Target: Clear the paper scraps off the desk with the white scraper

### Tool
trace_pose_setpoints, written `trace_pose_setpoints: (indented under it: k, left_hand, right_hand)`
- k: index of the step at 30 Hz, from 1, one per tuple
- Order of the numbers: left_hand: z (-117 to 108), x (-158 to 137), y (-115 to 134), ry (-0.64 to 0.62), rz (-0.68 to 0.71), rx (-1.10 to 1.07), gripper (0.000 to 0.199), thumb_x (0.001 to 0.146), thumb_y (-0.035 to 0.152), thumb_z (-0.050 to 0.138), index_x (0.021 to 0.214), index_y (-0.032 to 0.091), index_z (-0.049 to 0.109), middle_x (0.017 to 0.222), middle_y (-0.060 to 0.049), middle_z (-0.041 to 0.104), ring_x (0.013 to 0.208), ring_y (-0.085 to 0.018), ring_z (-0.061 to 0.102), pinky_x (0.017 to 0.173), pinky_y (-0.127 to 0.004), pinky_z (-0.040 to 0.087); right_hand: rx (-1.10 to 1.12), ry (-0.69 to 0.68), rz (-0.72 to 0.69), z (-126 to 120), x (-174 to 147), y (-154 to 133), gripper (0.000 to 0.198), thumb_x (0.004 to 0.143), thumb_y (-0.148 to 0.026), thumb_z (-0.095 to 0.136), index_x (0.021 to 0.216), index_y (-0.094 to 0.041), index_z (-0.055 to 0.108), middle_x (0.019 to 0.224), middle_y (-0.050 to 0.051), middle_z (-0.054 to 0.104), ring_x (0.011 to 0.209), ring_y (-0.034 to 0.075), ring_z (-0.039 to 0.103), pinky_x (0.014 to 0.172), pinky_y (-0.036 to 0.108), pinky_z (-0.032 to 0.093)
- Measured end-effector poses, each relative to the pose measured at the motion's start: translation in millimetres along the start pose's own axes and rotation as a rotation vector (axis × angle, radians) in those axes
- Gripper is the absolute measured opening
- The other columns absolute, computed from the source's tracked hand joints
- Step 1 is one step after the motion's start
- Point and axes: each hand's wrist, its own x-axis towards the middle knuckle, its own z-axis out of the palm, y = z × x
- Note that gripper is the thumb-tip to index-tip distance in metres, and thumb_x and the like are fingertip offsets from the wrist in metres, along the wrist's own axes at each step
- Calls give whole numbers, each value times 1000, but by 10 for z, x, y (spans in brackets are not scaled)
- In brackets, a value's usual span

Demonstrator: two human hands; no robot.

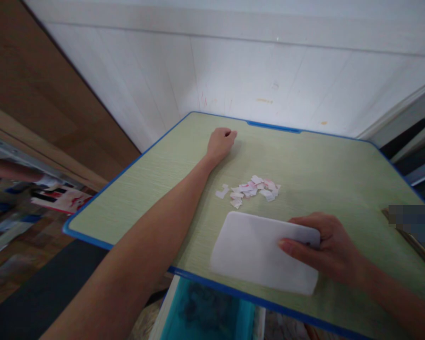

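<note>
White and flat, the board [258, 252] is pinched at its right edge by the grip of the right hand [335, 250], thumb uppermost, likely for steadiness, near paper scraps [248, 190] on the tabletop [333, 174], while beyond them the left hand [219, 143] curls shut.

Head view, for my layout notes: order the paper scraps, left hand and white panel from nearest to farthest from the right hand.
1. White panel: held in the right hand.
2. Paper scraps: on the table, beyond the panel.
3. Left hand: beyond the scraps, to their left.
</note>
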Motion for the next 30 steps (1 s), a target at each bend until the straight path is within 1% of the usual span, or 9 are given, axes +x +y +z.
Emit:
trace_pose_setpoints:
  k: [8,10,13,16,18,22,25,27,30]
  left_hand:
    - [1,-4,2,-4,-14,-3,40,86,27,50,50,22,34,51,4,27,57,-11,31,61,-33,18]
    - [-3,-6,2,-2,-13,-9,41,86,27,50,50,22,34,51,4,27,57,-11,31,61,-33,18]
    - [-8,-3,-1,-8,-14,-18,41,86,27,50,49,22,33,51,4,27,56,-10,32,61,-33,18]
    - [-13,0,-1,-16,-24,-19,41,87,27,50,49,22,34,51,5,27,56,-10,32,61,-33,18]
    - [-18,-1,2,-16,-29,-17,41,87,28,50,49,22,35,51,5,27,56,-10,33,61,-33,19]
    - [-33,-3,11,-32,-41,-18,42,88,29,49,49,22,36,50,5,28,56,-11,33,61,-33,20]
    - [-39,-1,11,-36,-48,-22,42,89,30,48,50,22,37,50,5,28,56,-11,33,61,-32,20]
    - [-38,2,6,-28,-35,-14,42,89,30,48,49,22,37,50,5,29,56,-11,33,61,-32,20]
    - [-31,5,-3,-20,-20,-3,42,88,29,49,49,21,37,50,5,30,56,-11,34,62,-32,20]
  right_hand:
    - [33,50,-27,57,-27,19,41,83,-43,69,52,-21,53,47,-6,38,43,9,37,41,23,28]
    - [81,73,-43,6,-21,33,42,81,-45,72,52,-21,56,47,-5,43,43,9,40,39,22,28]
    - [138,182,-96,-160,35,23,31,82,-43,75,62,-20,70,53,-3,58,45,9,47,39,22,30]
    - [33,283,-175,-380,197,-32,20,83,-39,75,78,-21,81,61,-1,69,52,11,55,45,21,36]
    - [-60,276,-242,-507,369,-71,20,82,-38,76,78,-19,82,63,0,73,54,11,57,48,22,38]
    - [-73,313,-299,-635,787,-57,26,78,-43,78,76,-17,83,69,4,77,56,13,59,49,25,42]
    - [-74,293,-301,-631,1075,20,24,75,-45,79,80,-22,85,73,5,80,59,17,64,53,28,47]
    - [-53,232,-299,-603,1213,54,24,73,-45,80,82,-24,86,74,4,82,61,19,68,54,29,51]
    - [-6,78,-299,-563,1283,42,20,72,-38,82,86,-24,86,87,4,84,75,22,76,68,31,60]
